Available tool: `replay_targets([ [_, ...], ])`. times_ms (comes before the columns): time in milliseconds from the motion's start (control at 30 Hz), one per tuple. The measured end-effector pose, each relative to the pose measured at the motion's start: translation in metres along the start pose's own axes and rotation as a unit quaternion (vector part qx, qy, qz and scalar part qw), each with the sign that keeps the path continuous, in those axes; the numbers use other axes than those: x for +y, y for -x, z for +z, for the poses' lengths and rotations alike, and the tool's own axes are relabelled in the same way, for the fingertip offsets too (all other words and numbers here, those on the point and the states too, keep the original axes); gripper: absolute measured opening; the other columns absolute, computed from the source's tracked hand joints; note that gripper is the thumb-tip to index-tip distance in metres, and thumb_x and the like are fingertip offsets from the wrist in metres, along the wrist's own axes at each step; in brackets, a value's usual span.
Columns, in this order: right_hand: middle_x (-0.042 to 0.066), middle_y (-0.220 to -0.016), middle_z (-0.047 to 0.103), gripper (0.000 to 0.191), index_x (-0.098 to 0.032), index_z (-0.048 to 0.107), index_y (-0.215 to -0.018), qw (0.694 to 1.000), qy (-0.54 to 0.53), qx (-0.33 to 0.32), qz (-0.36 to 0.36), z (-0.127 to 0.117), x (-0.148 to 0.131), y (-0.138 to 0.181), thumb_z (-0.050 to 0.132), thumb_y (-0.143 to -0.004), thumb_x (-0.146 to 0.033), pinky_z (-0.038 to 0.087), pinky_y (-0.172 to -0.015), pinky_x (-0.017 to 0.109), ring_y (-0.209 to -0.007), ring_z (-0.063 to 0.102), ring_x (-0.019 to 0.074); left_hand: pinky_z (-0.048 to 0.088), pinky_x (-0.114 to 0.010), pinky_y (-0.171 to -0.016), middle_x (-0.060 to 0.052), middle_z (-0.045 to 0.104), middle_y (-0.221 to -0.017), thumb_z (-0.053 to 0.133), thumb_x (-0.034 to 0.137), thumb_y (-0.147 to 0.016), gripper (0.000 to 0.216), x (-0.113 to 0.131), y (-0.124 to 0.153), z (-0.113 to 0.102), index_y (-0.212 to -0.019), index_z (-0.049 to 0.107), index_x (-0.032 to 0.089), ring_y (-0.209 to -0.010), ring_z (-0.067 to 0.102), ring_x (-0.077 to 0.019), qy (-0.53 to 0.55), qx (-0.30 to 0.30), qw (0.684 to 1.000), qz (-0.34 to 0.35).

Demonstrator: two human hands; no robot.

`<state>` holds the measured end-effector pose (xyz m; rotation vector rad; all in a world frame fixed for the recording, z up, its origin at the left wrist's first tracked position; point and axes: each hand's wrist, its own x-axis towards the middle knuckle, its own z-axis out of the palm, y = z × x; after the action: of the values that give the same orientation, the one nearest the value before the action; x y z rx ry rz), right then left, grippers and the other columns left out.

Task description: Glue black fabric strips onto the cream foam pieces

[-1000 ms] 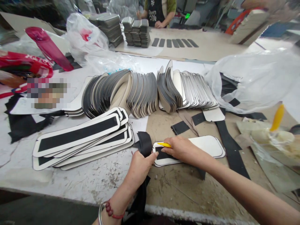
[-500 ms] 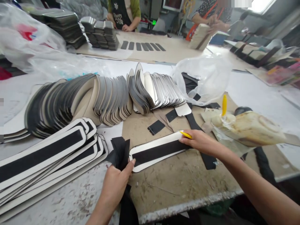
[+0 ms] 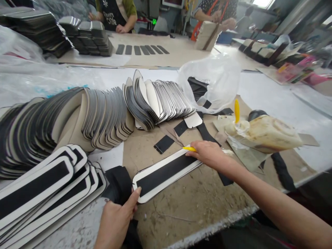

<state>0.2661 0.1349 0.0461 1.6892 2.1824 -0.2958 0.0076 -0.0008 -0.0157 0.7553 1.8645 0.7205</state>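
- Head view: white panel (image 3: 160,165), taken as landmark, lies on the brown sheet (image 3: 186,207) over the tabletop; a black strip (image 3: 166,174) runs along it, inside a white border.
- Left hand (image 3: 116,214): thumb on the panel's left end; whether its fingers pinch underneath cannot be told.
- Right hand (image 3: 207,154): grip closed around a yellow tool (image 3: 189,149), at the panel's far right end, covering part of the strip.
- Left of the panel: black bundle (image 3: 120,183) just beside it, then a pile of strip-faced panels (image 3: 44,182).
- Beyond the panel: black scrap (image 3: 164,144), near, not touching.
- Assessment: good practice would be to hold the left end firm, draw the strip taut, match borders on both sides, and press from one end so no wrinkle sets.
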Motion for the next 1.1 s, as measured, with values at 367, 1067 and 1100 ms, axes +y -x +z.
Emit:
replay_targets([
  [367,0.013,-0.090,0.070,0.038,-0.018,0.066,-0.093,1.000,0.008,-0.004,-0.011,0.008,0.003,-0.011,0.049,-0.089,-0.052,0.044,-0.065,0.030,-0.087,0.066,0.0283,0.038,-0.030,-0.049,-0.006,0.056,-0.046,0.069,0.067,-0.056,0.055,-0.006,-0.004,-0.002,-0.045,0.060,0.014,-0.047,0.049,-0.0182,-0.007,-0.006,0.999,-0.037],
  [1067,0.011,-0.087,0.065,0.026,-0.017,0.057,-0.085,0.960,-0.243,0.120,0.071,0.036,0.014,0.036,0.039,-0.093,-0.033,0.039,-0.073,0.029,-0.083,0.058,0.0225,0.044,-0.024,-0.047,0.003,0.059,-0.054,0.086,0.039,-0.047,0.040,-0.002,0.008,-0.009,-0.065,0.062,0.014,-0.048,0.053,-0.0133,0.244,0.050,0.967,-0.046],
  [1100,0.009,-0.086,0.064,0.025,-0.017,0.056,-0.082,0.955,-0.262,0.124,0.067,0.035,0.014,0.037,0.039,-0.092,-0.034,0.039,-0.072,0.029,-0.082,0.057,0.0216,0.045,-0.023,-0.047,0.003,0.061,-0.058,0.088,0.036,-0.043,0.042,-0.001,0.009,-0.009,-0.069,0.063,0.013,-0.049,0.054,-0.0132,0.269,0.055,0.960,-0.060],
])
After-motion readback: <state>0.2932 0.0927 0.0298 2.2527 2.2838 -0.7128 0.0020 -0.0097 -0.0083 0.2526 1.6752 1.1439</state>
